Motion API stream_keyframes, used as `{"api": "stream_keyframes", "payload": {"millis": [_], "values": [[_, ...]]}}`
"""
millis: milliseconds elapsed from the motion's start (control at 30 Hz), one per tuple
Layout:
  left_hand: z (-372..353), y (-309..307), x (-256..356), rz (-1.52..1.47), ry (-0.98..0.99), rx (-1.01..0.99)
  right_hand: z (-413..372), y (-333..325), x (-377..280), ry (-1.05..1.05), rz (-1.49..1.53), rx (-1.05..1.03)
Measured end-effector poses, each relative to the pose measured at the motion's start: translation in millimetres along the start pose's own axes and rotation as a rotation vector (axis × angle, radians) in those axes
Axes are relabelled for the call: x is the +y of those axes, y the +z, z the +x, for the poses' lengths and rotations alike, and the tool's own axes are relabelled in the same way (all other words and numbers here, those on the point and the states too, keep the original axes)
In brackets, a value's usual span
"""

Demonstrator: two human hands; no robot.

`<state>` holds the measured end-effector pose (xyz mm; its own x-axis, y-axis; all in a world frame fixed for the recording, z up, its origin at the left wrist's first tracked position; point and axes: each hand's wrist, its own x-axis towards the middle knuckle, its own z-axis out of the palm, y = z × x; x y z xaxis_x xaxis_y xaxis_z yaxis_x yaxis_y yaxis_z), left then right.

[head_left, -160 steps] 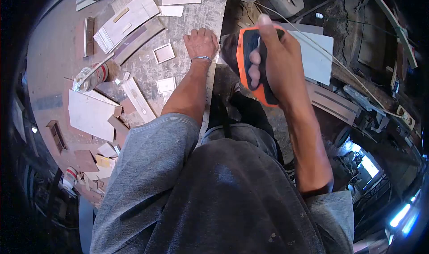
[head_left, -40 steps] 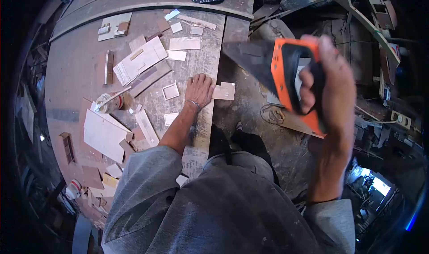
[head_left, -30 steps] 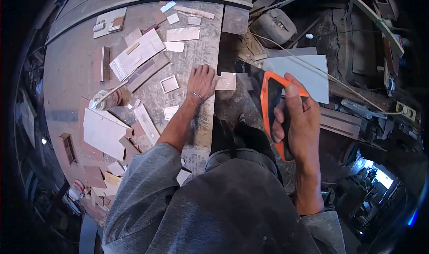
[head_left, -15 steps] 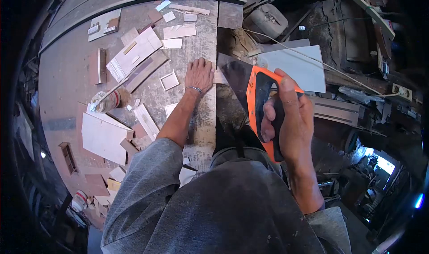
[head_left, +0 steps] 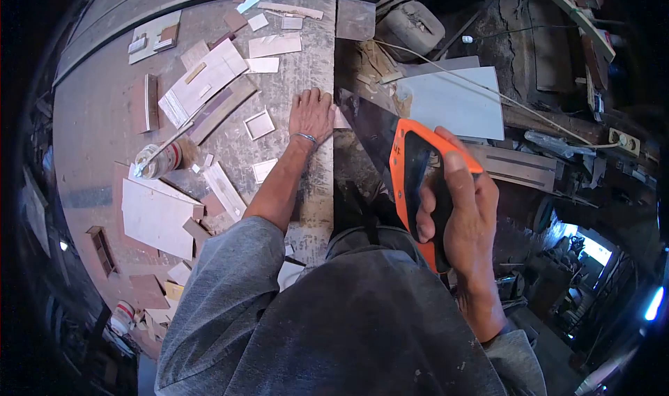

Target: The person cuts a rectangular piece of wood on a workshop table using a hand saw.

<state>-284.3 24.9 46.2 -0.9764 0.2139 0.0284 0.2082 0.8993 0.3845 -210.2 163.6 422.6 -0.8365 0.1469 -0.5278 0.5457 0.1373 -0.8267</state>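
An orange-and-black handsaw (head_left: 402, 169) is gripped by its handle in my right hand (head_left: 465, 208), fingers wrapped through the grip. Its dark blade slants up and left, the toothed edge right beside a small pale wood piece (head_left: 340, 118) that juts past the bench's edge. My left hand (head_left: 312, 116) bears down on that piece, palm down with fingers curled close together, hiding most of it. A small square wooden frame (head_left: 259, 125) lies on the bench to the left of this hand.
Wood offcuts (head_left: 274, 44), thin boards (head_left: 157, 218) and a glue jar (head_left: 162, 157) with a stick across it cover the workbench (head_left: 97, 145). Right of its edge are a plastic jerrycan (head_left: 414, 28), a white panel (head_left: 456, 103), a cord and a power socket (head_left: 623, 141).
My right hand has drawn the saw slightly down and right. The left hand stays in place on the wood piece, while the view has shifted a little.
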Motion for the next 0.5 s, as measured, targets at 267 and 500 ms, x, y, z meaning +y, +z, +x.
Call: {"api": "stream_keyframes", "payload": {"millis": [267,500], "values": [[-1.0,0.8,0.4,-0.038,-0.026,0.008,-14.1,-4.3,8.6,-0.054,-0.115,-0.002],[1.5,0.2,-2.6,-0.044,-0.019,0.008,1.7,-2.9,-6.4,0.006,-0.055,0.009]]}}
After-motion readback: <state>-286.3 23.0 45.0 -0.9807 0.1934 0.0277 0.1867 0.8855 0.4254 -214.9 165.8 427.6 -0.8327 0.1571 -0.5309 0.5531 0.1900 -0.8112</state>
